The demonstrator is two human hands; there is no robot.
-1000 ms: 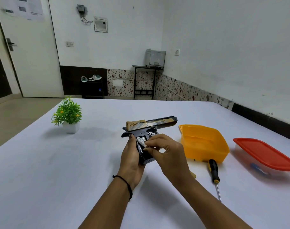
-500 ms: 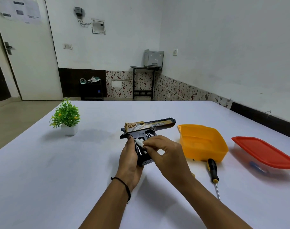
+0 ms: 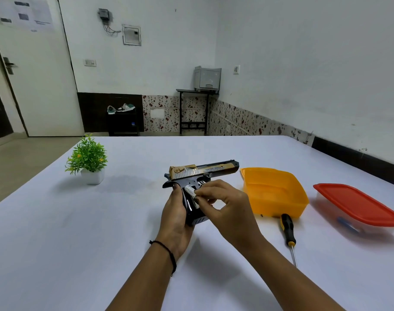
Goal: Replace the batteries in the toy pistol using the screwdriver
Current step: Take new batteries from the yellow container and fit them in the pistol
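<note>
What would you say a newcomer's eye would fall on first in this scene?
The black-and-gold toy pistol at the centre, its grip held in the left hand while the right hand pinches a white battery against it. Next, the bright orange tub and red-lidded box to the right, with the screwdriver lying before the tub.

ok so I count one toy pistol [image 3: 214, 170] and one battery [image 3: 190, 191] at the fingers [image 3: 214, 187], one screwdriver [image 3: 288, 230], one orange tub [image 3: 279, 204] and one red-lidded tub [image 3: 357, 205] right of them, and one potted plant [image 3: 88, 158] way off left.
</note>
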